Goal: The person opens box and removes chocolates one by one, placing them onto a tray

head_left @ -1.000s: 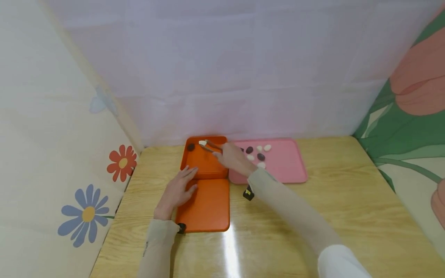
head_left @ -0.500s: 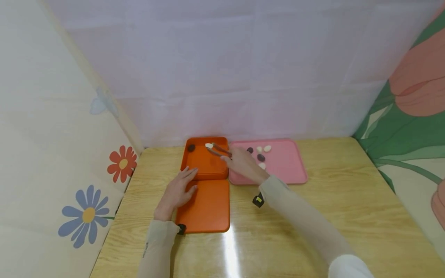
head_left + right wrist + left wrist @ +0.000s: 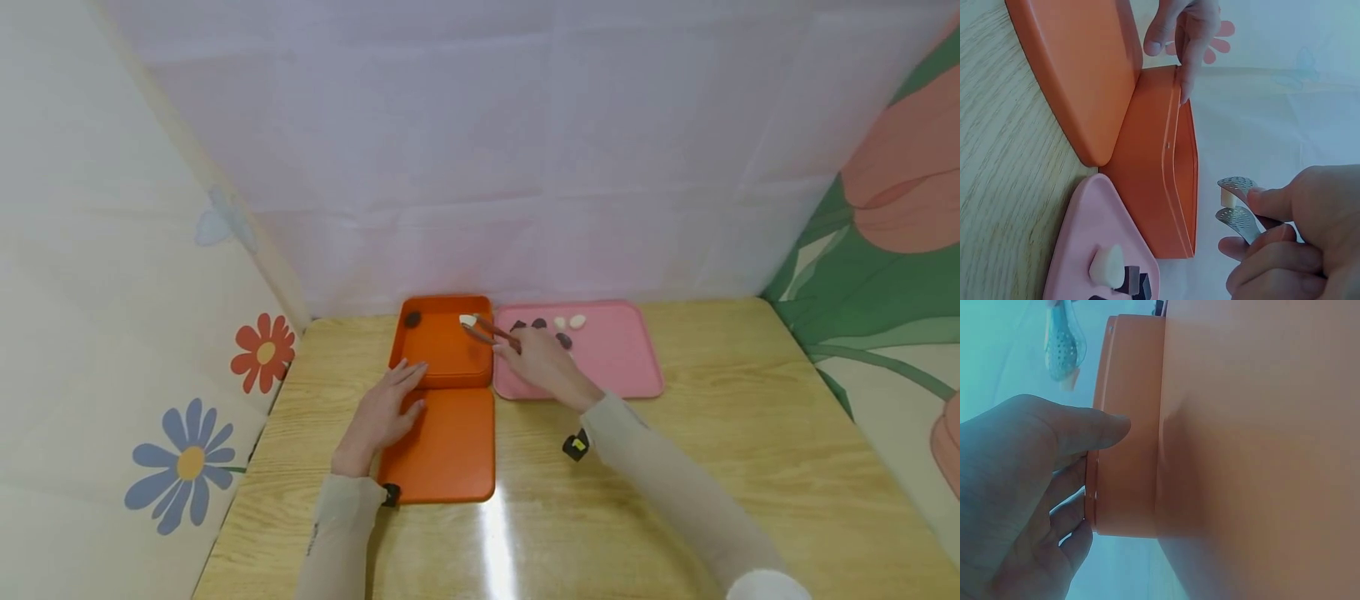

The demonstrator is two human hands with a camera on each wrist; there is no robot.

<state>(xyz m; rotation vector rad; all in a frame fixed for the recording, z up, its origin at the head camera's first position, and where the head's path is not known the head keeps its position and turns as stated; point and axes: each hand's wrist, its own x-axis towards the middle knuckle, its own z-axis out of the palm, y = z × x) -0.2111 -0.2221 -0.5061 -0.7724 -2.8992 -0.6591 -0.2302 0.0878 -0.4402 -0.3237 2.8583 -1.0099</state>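
Observation:
My right hand [image 3: 546, 360] holds a pair of metal tongs [image 3: 493, 331] with perforated ends, over the right part of the open orange box [image 3: 442, 379]. Between the tong tips is a small white piece [image 3: 1227, 198], raised above the rim in the right wrist view. My left hand [image 3: 381, 418] rests at the box's front left corner, its fingers [image 3: 1187, 78] lying straight over the rim. The thumb stands out by the front wall in the left wrist view. A dark round piece [image 3: 412, 319] lies inside the box, at the back left.
The orange lid [image 3: 442, 450] lies flat in front of the box. Right beside the box is a pink tray [image 3: 618, 367] with several white pieces [image 3: 577, 321] and dark pieces [image 3: 564, 341]. A cloth wall [image 3: 480, 208] rises close behind both.
My right hand has drawn the tongs with the white piece rightward and slightly toward me, from the back middle of the box toward its right side. My left hand has stayed still.

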